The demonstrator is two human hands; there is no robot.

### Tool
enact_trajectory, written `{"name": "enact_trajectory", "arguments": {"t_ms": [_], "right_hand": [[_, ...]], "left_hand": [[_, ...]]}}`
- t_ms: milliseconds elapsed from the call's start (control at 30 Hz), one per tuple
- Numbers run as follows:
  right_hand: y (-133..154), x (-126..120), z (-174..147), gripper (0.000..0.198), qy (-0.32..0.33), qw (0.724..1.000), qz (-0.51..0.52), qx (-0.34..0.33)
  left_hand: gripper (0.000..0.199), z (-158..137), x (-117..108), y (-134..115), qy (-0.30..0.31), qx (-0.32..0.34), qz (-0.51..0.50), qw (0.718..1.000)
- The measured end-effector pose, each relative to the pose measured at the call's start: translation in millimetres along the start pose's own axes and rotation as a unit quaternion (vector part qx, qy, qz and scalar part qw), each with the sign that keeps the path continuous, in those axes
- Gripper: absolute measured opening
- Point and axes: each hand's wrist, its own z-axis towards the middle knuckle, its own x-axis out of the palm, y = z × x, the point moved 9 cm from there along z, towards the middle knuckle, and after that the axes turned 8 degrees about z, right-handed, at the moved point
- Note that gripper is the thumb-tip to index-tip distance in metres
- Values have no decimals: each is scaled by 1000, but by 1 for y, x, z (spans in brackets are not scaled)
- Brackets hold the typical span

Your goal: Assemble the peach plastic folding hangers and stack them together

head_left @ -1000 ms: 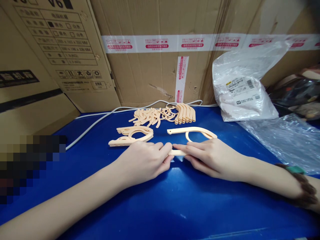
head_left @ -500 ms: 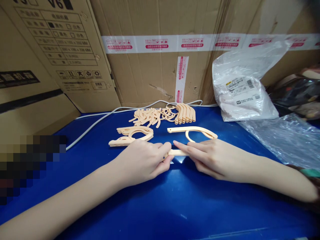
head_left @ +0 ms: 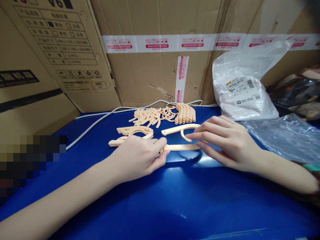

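Observation:
My left hand (head_left: 141, 155) is closed, pinching one end of a cream plastic hanger arm (head_left: 182, 147) between thumb and fingers. This arm reaches right, and its far end disappears at my right thumb. My right hand (head_left: 225, 143) has its fingers bent around a second hanger piece, a cream arm with a curved hook (head_left: 172, 129), lying just behind the first. My right hand covers this piece's right end, so the exact grip is partly hidden. Left of them, behind my left hand, lie stacked hanger pieces (head_left: 135, 129) of the same cream plastic.
Loose curved hooks (head_left: 147, 116) and a row of hanger arms (head_left: 185, 113) lie at the back of the blue table (head_left: 175, 203). A white cable (head_left: 93, 125) runs behind them. Cardboard boxes (head_left: 150, 70) stand behind; a plastic bag (head_left: 245, 90) sits at right.
My right hand has moved right and up from the held arm onto the hooked piece, which has shifted slightly left and tilted. My left hand moved a little left, still gripping its arm.

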Motion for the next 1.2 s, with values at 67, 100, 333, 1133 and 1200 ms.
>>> {"name": "enact_trajectory", "arguments": {"t_ms": [67, 100, 333, 1133, 1200], "right_hand": [[-6, -2, 0, 24, -5, 1000, -3, 18], [-9, -2, 0, 24, -2, 1000, -5, 23], [-21, 14, -3, 27, 43, 998, -3, 42], [-32, 36, -7, 34, 117, 990, 37, 76], [-33, 37, -8, 34, 120, 989, 32, 77]], "left_hand": [[23, 0, 0, 0, -2, -1, 2, 1000], [22, 0, 0, 1, -3, -1, 1, 1000], [23, 0, 1, 2, -4, -6, -3, 1000], [11, -1, -1, -30, 50, 124, -121, 984], [17, -1, 0, -29, 35, 119, -114, 986]]}}
